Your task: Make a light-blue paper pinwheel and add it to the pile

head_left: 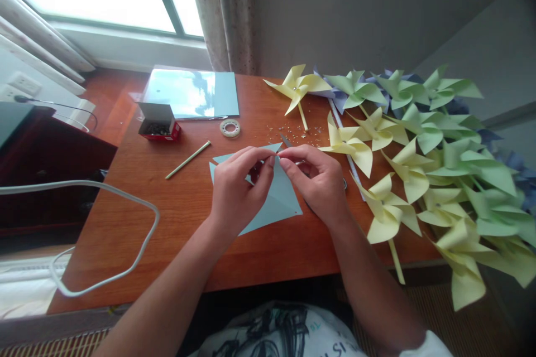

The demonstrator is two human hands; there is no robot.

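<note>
The left hand [243,181] and right hand [316,178], both pinched closed, met above the paper [276,201] on the worktop [184,234]; anything between the fingertips was too small to tell. Pinwheels [386,209] lay to the right.

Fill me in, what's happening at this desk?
A person works with both hands over a light blue cut paper sheet. The left hand and right hand meet fingertip to fingertip near its far edge; whatever they pinch is too small to make out. A rolled paper stick, a tape roll and an open red box lie to the left. Yellow and green pinwheels crowd the right side.
</note>
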